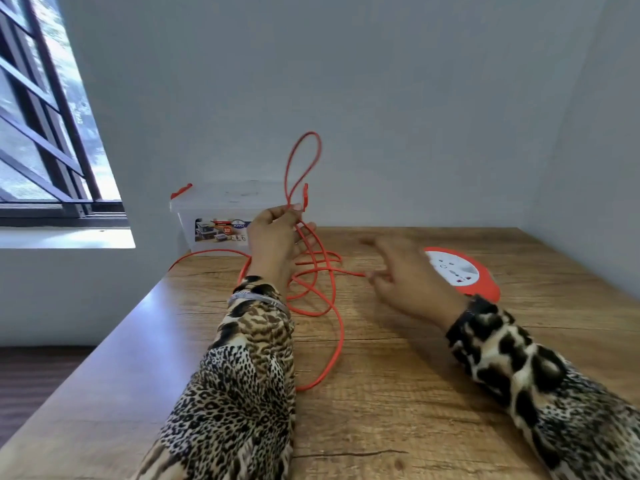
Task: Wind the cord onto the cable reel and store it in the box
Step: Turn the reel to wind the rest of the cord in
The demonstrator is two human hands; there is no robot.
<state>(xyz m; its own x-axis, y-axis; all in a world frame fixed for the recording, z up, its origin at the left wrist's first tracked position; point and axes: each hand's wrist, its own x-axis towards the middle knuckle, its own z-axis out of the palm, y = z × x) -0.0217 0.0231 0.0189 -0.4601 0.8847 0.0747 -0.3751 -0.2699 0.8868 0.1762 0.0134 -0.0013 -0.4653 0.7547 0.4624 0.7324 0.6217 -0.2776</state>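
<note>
The orange cord [323, 271] lies in loose tangled loops on the wooden surface [398, 375], between the clear box [214, 220] and the cable reel [460, 271]. The left hand [277, 240] pinches a raised loop; the right hand [405, 275] is blurred, so its fingers cannot be judged. The cord appears light, springy and tangle-prone, so grip it close to the reel.

Lying on the desk [398, 393]: cord [337, 341] in loose loops at centre, cable reel [464, 271] to the right, box [214, 226] at the rear left against the wall [381, 98]. Standing left of the box: window [45, 126]. Rising in front of the box: left hand [277, 237], pinching a cord loop extending upward before the wall. Hovering between cord loops and cable reel: right hand [405, 275], just left of the reel, touching a cord strand at the fingertips. Trailing toward the near edge: one cord loop beside the left sleeve [242, 375].
</note>
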